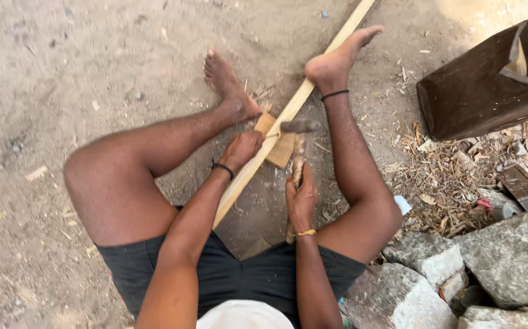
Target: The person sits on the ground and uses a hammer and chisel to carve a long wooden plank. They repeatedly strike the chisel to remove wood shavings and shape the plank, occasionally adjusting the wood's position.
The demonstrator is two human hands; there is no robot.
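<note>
Your left hand (241, 148) closes on the long wooden strip (288, 113), pinning it across the small wood block (279, 146) between your feet. Your right hand (301, 198) wraps the blurred hammer (299, 131). Keep fingers clear; strike squarely.

The person sits with knees spread, both bare arms reaching toward twelve o'clock. The left hand (241, 148) presses palm down, fingers curled, a dark band at its wrist. The right hand (301, 196), at four o'clock from it, is closed in a firm grip, a yellow band at its wrist.
</note>
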